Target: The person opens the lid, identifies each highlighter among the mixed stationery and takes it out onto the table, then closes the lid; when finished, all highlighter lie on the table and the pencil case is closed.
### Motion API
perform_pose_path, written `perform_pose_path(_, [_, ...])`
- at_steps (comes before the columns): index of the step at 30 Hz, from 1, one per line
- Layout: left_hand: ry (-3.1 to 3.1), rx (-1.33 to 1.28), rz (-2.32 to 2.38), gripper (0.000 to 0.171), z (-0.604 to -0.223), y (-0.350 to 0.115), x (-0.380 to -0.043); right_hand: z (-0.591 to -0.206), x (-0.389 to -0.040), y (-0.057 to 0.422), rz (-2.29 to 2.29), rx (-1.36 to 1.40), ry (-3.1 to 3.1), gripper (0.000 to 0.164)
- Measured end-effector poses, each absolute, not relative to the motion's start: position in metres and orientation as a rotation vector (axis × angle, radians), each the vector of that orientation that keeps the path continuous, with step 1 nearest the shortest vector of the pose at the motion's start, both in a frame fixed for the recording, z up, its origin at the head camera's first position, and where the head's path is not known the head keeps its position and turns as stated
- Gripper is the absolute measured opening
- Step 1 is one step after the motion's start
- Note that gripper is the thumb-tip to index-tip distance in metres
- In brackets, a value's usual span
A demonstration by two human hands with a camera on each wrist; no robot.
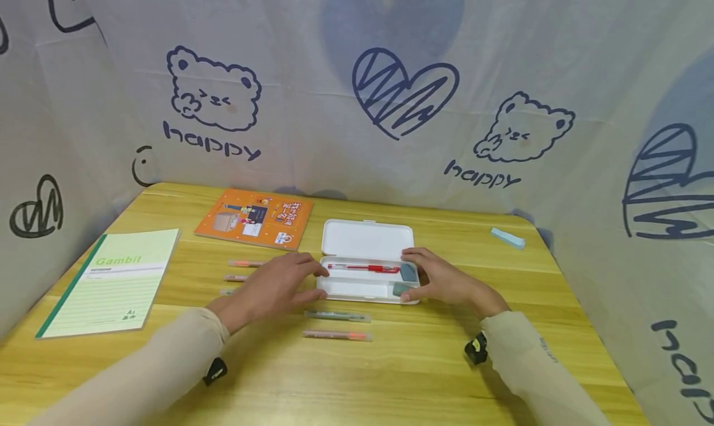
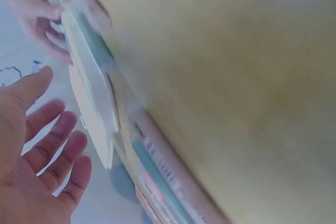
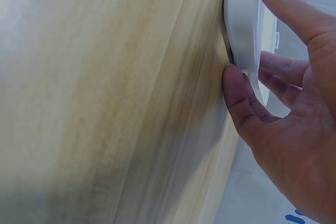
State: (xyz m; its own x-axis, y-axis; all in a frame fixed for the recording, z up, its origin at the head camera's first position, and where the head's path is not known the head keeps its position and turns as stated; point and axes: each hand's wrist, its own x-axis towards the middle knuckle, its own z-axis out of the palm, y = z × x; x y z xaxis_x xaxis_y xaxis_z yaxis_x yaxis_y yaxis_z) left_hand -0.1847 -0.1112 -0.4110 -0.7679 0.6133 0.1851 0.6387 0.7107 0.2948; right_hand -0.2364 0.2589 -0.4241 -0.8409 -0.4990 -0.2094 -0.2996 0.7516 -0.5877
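A white pencil case [image 1: 368, 232] lies on the table with its lid folded back. In its tray are a red gel pen [image 1: 383, 268] and two grey-green blocks [image 1: 409, 272] at the right end. My right hand [image 1: 446, 280] grips the case's right end, thumb at the near edge and fingers around the far side; the right wrist view shows fingertips at its white wall [image 3: 244, 24]. My left hand [image 1: 273, 289] hovers at the case's left end, its fingers spread and loosely bent with nothing in them, as the left wrist view shows.
Two slim pens [image 1: 337, 316] lie in front of the case. Several more pens [image 1: 237, 278] lie left of it, partly behind my left hand. A green-edged notebook [image 1: 111, 283], an orange booklet [image 1: 256, 218] and a light-blue bar [image 1: 507, 237] lie farther out. Printed cloth [image 1: 312, 103] surrounds the table.
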Motion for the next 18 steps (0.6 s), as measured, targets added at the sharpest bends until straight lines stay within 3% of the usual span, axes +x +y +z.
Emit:
perform_pose_path(4, [-2.920, -1.006, -0.541, 0.061, -0.411, -0.108, -0.201, -0.425, -0.236, 0.260, -0.794, -0.614, 2.591, 0.096])
perform_pose_path(7, [-2.958, -1.025, -0.528, 0.068, -0.413, -0.106, -0.209, -0.426, -0.235, 0.260, -0.807, -0.609, 2.583, 0.096])
perform_pose_path(18, [-3.003, -1.068, -0.399, 0.061, -0.418, -0.100, -0.224, -0.427, -0.236, 0.259, -0.809, -0.606, 2.590, 0.096])
